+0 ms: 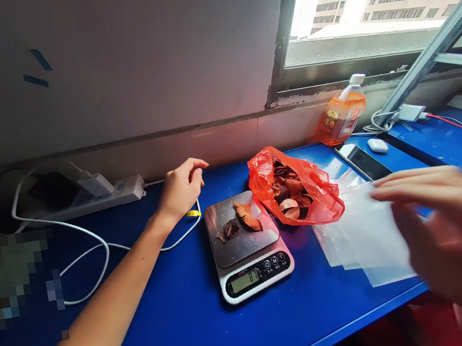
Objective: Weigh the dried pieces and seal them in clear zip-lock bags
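A white kitchen scale with a steel plate stands on the blue table, its display appearing to read 8.1. Two dried brown pieces lie on its plate: a curved, orange-brown peel-like piece and a smaller dark shrivelled one. Beside the scale's far left corner is my left hand, fingers loosely bent and apart, nothing visible in it. An open red plastic bag of similar dried pieces touches the scale's right side. My right hand, blurred, hovers over clear plastic bags, fingers stretched out and seemingly holding nothing.
Along the wall stand a power strip with a white cable and a bottle of orange drink. A phone and a white earbud case lie right. A metal frame slants before the window.
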Tool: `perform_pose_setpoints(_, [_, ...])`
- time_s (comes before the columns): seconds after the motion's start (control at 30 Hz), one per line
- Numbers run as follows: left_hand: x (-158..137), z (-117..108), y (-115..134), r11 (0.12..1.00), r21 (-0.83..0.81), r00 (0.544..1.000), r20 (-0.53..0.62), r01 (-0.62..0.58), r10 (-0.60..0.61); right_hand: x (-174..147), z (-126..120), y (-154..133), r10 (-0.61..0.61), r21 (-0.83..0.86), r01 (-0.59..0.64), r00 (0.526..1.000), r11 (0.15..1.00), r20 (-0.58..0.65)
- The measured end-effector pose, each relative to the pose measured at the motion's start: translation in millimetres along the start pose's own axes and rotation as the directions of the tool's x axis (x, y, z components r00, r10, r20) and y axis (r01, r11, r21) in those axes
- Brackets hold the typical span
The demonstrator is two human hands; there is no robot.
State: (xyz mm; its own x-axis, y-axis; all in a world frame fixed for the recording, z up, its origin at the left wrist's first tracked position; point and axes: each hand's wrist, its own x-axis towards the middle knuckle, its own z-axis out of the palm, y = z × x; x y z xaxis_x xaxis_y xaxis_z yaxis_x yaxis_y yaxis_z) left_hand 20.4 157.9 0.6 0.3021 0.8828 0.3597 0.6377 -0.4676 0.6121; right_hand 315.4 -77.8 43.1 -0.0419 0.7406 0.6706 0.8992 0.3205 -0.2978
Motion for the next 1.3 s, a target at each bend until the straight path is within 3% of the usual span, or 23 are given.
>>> perform_pose_setpoints(0.07, [-4,0,10,0.999,-0.024,0.999,-0.025,-0.048,0.048,23,42,-11,-0.197,0.185,0.171,0.972,0.968,0.130])
perform_pose_setpoints(0.1, [-6,1,17,0.996,-0.033,0.996,-0.030,-0.086,0.085,33,60,-11,-0.220,0.226,0.174,0.955,0.958,0.200])
perform_pose_setpoints(0.2, [-15,6,44,0.978,-0.074,0.979,0.039,-0.197,0.200,49,98,5,-0.150,0.100,0.119,0.903,0.988,0.402])
perform_pose_setpoints(0.3, [-23,14,72,0.962,-0.106,0.951,0.161,-0.250,0.265,53,114,23,-0.152,-0.030,0.195,0.843,0.980,0.517])
perform_pose_setpoints(0.4, [-26,18,88,0.973,-0.084,0.952,0.202,-0.217,0.230,53,119,30,-0.197,-0.084,0.284,0.822,0.955,0.534])
perform_pose_setpoints(0.53, [-26,8,93,0.960,-0.279,0.944,0.306,-0.033,0.121,53,118,32,-0.167,-0.251,0.354,0.816,0.901,0.553])
perform_pose_setpoints(0.7, [-34,-8,88,0.916,-0.388,0.902,0.425,0.103,0.079,55,112,35,-0.111,-0.376,0.336,0.854,0.864,0.509])
perform_pose_setpoints(0.8, [-38,-10,87,0.938,-0.339,0.894,0.438,0.073,0.089,55,111,32,-0.180,-0.273,0.335,0.865,0.902,0.468])
perform_pose_setpoints(0.97, [-39,-9,88,0.962,-0.271,0.888,0.446,0.011,0.116,56,119,26,-0.314,-0.052,0.405,0.778,0.913,0.545])
perform_pose_setpoints(1.13, [-38,-10,84,0.967,-0.256,0.873,0.468,-0.017,0.139,68,142,27,-0.206,0.136,0.164,0.890,0.977,0.407])
perform_pose_setpoints(1.3, [-38,-15,80,0.971,-0.236,0.879,0.457,-0.031,0.139,80,149,27,-0.180,0.249,0.066,0.867,0.966,0.465])
